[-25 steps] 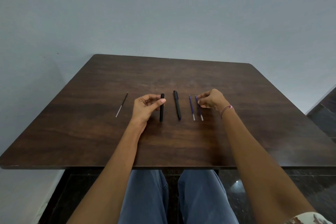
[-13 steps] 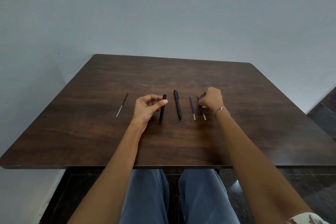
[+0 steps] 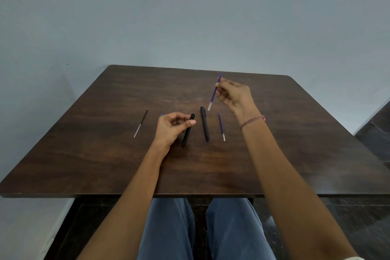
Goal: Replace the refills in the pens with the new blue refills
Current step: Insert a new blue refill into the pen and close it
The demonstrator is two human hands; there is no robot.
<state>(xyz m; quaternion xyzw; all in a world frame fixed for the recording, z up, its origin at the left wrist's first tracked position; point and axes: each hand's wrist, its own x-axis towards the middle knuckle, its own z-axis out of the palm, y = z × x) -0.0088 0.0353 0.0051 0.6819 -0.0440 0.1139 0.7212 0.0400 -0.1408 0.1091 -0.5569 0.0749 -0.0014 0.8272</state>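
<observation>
While her right hand (image 3: 234, 95) pinches a blue refill (image 3: 214, 93) aloft, left fingers (image 3: 191, 122) close on the pen barrel (image 3: 188, 130) on the counter (image 3: 84, 143); next, probably threading refill into barrel.

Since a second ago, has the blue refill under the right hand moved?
Yes. The right hand has lifted one blue refill off the table, up and away from the other blue refill, which stays flat beside the black pen.
</observation>
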